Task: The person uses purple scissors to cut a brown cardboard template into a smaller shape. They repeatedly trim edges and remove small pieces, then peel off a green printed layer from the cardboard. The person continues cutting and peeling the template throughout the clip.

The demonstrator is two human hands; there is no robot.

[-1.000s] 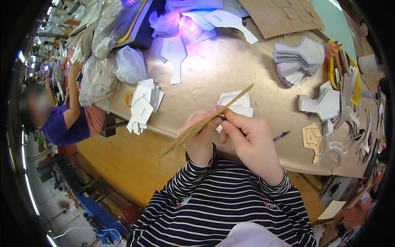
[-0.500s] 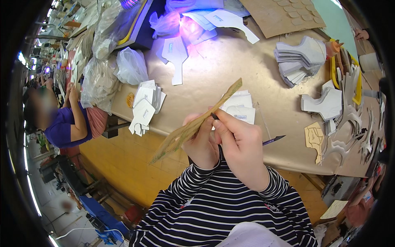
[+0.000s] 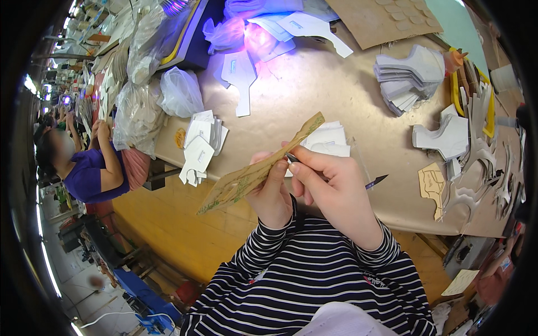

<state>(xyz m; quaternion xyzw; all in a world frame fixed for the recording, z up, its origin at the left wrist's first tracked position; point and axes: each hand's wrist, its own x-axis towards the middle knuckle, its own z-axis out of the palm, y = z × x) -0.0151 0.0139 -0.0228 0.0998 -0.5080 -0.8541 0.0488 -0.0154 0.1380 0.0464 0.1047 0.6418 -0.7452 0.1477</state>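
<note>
My left hand (image 3: 272, 193) is closed on a long, flat tan cardboard-like piece (image 3: 238, 182) with green markings, held tilted above the table's front edge. My right hand (image 3: 336, 187) pinches a slim, dark pen-like tool (image 3: 376, 182). One end of it meets the face of the tan piece between my hands, and its dark pointed end, with a touch of purple, sticks out to the right of my hand. Behind my fingers lies a small stack of white cut pieces (image 3: 330, 137), partly hidden.
On the brown-covered table (image 3: 314, 78) lie more white stacks (image 3: 202, 143), a thick pile (image 3: 412, 75) at the far right and a tan pattern piece (image 3: 431, 187). Grey offcuts (image 3: 476, 185) crowd the right edge. Plastic bags (image 3: 180, 92) and a person in purple (image 3: 95, 173) are at left.
The tan piece has turned slightly, showing more of its face. My right hand has shifted a little, and more of the tool's tip shows at the piece.
</note>
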